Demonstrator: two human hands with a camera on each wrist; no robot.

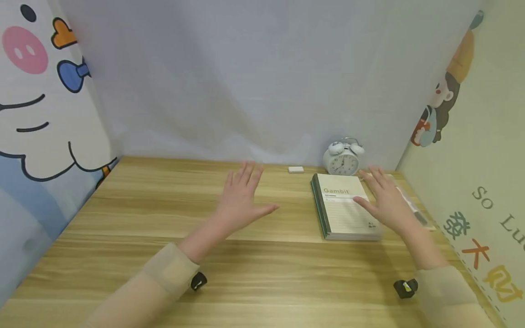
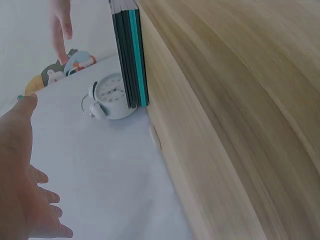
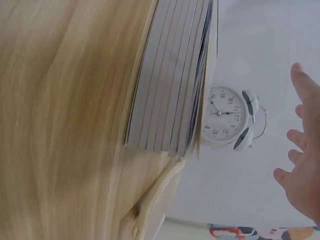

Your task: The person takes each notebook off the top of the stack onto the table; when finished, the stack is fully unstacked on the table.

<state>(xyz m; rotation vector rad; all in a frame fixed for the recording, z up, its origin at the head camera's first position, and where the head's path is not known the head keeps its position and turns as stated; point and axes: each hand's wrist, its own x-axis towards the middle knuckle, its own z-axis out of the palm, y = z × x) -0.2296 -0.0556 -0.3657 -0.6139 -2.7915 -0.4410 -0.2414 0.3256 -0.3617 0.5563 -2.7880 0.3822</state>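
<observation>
Beige sleeves [image 1: 174, 269] reach in from the near edge, a small black device [image 1: 198, 281] at the left cuff and another at the right. Beneath them spreads the wood-grain table [image 1: 262, 282]. The left hand [image 1: 239, 198] is raised over it, fingers extended and thumb held out, grasping nothing. The right hand [image 1: 385, 200] is likewise free, fingers extended, in the air by the right side of the notebooks [image 1: 344, 218]. These lie stacked on the table's right half, the top cover pale and lettered "Gambit" (the spines, dark with a band of teal, face left). To their right is a flat pale item [image 1: 412, 206], partly hidden by the right hand. Beyond the stack, near the far edge, stands a white twin-bell clock [image 1: 343, 164]; left of it lies a small white block [image 1: 295, 169]. Behind hangs a pale cloth [image 1: 254, 82], between cartoon-printed side panels.
</observation>
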